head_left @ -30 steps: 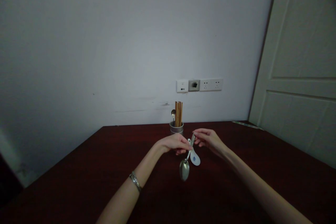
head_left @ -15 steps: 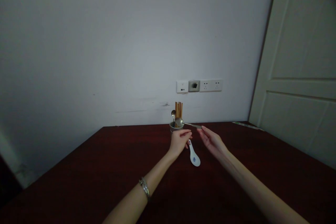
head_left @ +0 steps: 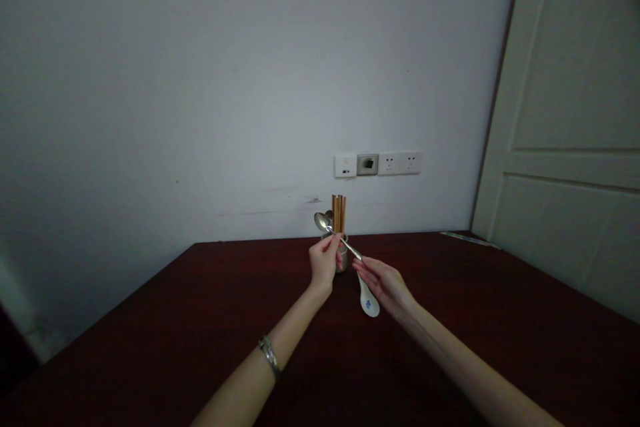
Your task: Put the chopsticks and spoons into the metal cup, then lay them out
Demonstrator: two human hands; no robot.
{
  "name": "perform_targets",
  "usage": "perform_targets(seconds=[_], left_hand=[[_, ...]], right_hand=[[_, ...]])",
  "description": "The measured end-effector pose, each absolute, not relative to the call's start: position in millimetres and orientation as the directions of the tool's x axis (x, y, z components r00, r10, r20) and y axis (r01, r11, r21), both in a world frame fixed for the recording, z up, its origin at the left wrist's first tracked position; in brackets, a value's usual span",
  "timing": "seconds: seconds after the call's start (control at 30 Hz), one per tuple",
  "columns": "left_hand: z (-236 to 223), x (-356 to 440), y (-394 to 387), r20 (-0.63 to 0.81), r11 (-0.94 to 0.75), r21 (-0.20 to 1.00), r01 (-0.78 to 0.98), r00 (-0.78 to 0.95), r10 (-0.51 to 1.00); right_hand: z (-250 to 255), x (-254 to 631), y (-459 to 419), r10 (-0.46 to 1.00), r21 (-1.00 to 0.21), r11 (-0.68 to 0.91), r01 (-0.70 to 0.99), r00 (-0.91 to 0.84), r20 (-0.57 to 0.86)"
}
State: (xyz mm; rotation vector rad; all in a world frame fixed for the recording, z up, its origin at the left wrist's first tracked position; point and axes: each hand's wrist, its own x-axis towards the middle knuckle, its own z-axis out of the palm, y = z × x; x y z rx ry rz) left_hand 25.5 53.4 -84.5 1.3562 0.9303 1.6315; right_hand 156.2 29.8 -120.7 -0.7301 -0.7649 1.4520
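Observation:
My right hand pinches the handle end of a metal spoon, whose bowl points up and to the left. Closer to the bowl, my left hand has its thumb and fingers closed on the same spoon. Just behind my left hand stands a cup, partly covered by it. Several wooden chopsticks rise out of the cup, and another metal spoon there is mostly hidden behind the held one. A white soup spoon with a blue mark lies on the table below my right hand.
The dark red table meets a pale wall with sockets and a switch above the cup. A light door is at the right. A thin patterned strip lies along the table's back right edge.
The metal spoon has moved left and tilted, bowl upward. My right hand has moved left and a little down. My left hand has shifted left and up and now grips the spoon too.

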Motion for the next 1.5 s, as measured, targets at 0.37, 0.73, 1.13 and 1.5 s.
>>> perform_targets(seconds=[0.37,0.73,1.13,1.5], left_hand=[[-75,14,55,0.322,-0.316,0.944,-0.090,0.057,0.945],[-77,14,54,0.364,-0.351,0.931,-0.104,0.169,0.916],[-82,17,54,0.356,-0.346,0.935,-0.081,0.190,0.915],[-80,16,52,0.346,-0.342,0.938,-0.059,0.202,0.916]], right_hand=[[-118,134,11,0.975,-0.959,-0.148,-0.243,-0.197,-0.100],[-80,158,24,0.988,-0.985,0.155,-0.080,0.037,0.152],[-43,171,57,0.850,-0.863,0.470,0.186,0.167,0.499],[-6,170,74,0.647,-0.471,0.686,0.554,-0.169,0.743]])
